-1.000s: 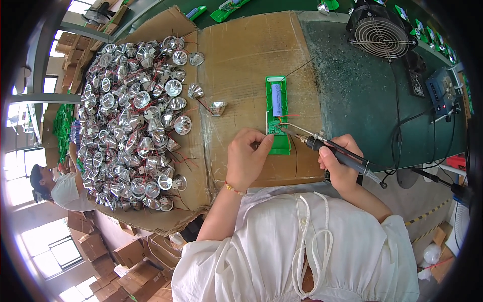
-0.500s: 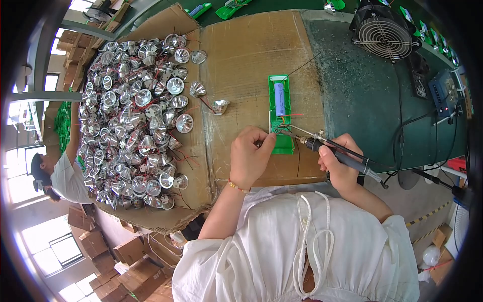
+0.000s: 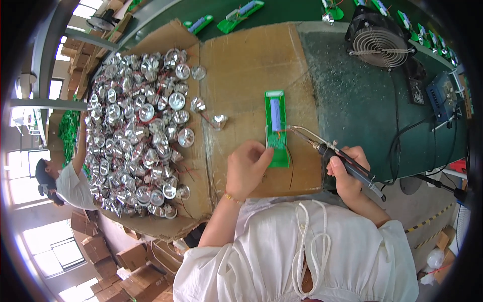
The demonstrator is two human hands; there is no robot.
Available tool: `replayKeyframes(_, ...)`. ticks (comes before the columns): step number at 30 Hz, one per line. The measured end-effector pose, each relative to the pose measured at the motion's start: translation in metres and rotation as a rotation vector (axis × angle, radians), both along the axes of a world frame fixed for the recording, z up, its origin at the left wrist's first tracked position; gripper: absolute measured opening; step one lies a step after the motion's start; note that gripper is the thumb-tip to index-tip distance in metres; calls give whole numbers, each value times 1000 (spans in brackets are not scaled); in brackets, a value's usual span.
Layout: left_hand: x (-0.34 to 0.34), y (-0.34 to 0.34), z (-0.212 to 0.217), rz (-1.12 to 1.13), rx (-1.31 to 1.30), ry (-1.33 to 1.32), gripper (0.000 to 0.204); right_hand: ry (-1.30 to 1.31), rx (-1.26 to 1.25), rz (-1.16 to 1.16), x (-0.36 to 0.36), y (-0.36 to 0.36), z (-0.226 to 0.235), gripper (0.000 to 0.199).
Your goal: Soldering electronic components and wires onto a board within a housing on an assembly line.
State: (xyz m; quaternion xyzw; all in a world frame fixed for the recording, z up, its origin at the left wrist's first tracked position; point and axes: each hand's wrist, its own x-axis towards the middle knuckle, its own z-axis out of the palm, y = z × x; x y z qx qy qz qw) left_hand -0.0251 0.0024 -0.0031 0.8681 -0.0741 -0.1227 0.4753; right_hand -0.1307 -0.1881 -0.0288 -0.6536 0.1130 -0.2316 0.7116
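A: What takes up the most room on the bench?

B: A flattened brown cardboard sheet (image 3: 246, 65) lies over the left and middle of the dark green worktop (image 3: 362, 110). On its left half sits a big heap of shiny silver metal reflector cups (image 3: 136, 141), with two stray cups just to the right of the heap. At the far right stands a black fan with a round wire grille (image 3: 377, 38).

A: And beyond the bench?

B: Off the left edge another person in a pale top (image 3: 70, 183) reaches an arm up toward the heap, with brown cartons stacked below.

A: Where is the piece being worked on?

B: A narrow green circuit board with a blue cylindrical cell mounted on it (image 3: 276, 126) lies on the cardboard, right of centre, its long side running near to far.

A: What are the hands doing?

B: The left hand (image 3: 246, 168) rests on the near left corner of the board, fingers curled and pressing it down. The right hand (image 3: 347, 171), near the right edge of the cardboard, is clenched around the black handle of a soldering iron (image 3: 332, 153). Its thin metal tip points left and meets the board's right edge, just below the cell. A thin dark wire trails from the board toward the near side.
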Motion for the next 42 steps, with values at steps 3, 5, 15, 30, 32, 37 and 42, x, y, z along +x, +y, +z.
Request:
replayKeyframes(3, 2, 10, 4, -135, 116, 12, 19, 13, 7, -86, 1, -16, -6, 20)
replayKeyframes(5, 13, 6, -7, -274, 205, 28, 19, 32, 19, -141, 4, -26, -10, 19)
replayKeyframes(15, 274, -160, -4, 62, 223, -677, 38, 175, 74, -203, 17, -41, -15, 15)
replayKeyframes(30, 132, -73, 20, -157, 661, -526, 56, 151, 150, -186, 19, -44, -13, 16)
replayKeyframes(32, 81, -52, 16, -169, 677, -479, 66, 128, 115, -169, 22, -43, -15, 16)
replayKeyframes(37, 37, 3, 34, 83, 897, -366, 86, 98, 114, -171, 20, -39, -13, 16)
replayKeyframes(42, 49, 30, -5, 71, 941, -504, 45, 67, 92, -206, 16, -35, -18, 17)
